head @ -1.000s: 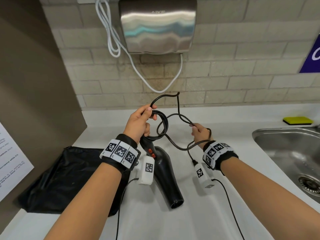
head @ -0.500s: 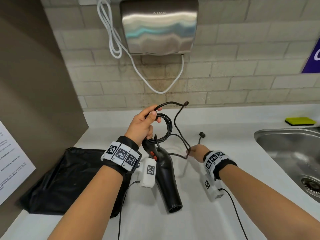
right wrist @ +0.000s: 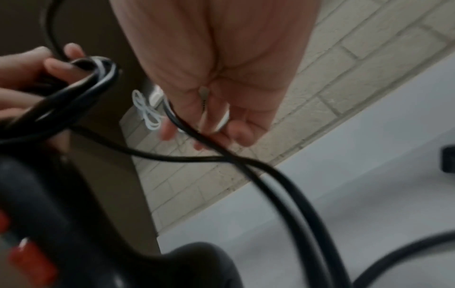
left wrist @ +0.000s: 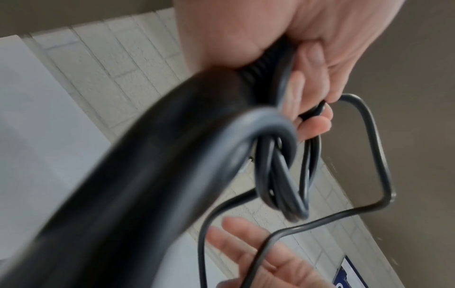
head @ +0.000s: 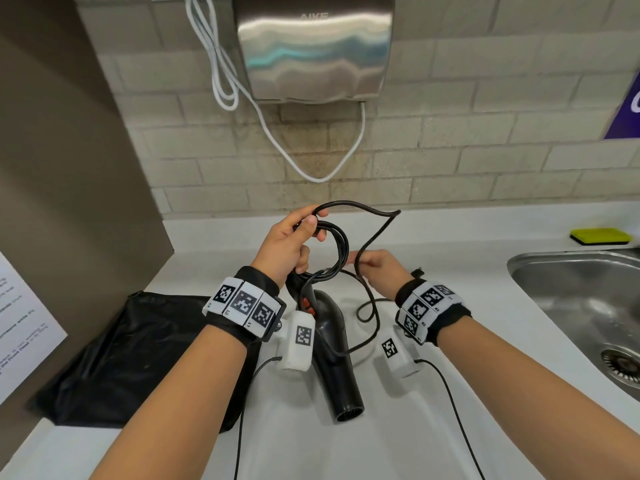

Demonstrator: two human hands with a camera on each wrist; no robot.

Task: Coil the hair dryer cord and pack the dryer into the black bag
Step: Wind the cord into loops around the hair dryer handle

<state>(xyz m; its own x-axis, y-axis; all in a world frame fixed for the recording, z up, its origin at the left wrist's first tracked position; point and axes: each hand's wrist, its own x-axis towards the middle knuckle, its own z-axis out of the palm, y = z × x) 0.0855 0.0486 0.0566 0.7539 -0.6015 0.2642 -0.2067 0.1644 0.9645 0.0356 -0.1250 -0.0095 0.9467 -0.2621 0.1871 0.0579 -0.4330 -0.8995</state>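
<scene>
The black hair dryer [head: 332, 341] hangs nozzle-down over the white counter. My left hand [head: 291, 244] grips the end of its handle together with several coils of the black cord [head: 367, 244]. The left wrist view shows the coils [left wrist: 278, 175] bunched under my curled fingers [left wrist: 307, 78]. My right hand [head: 374, 268] is just right of the coils with its fingers out straight, and a loose loop of cord lies across them [left wrist: 246, 243]. The plug [head: 417, 271] peeks out behind my right wrist. The black bag [head: 131, 358] lies flat on the counter at the left.
A steel sink [head: 571, 306] is sunk into the counter at the right, with a yellow sponge [head: 601, 236] behind it. A wall hand dryer [head: 315, 46] with a white cable [head: 221, 64] hangs above. A brown partition [head: 69, 168] bounds the left.
My right hand has come up from the counter toward the coils, carrying a fresh loop of cord. The left hand kept its hold on the handle and coils.
</scene>
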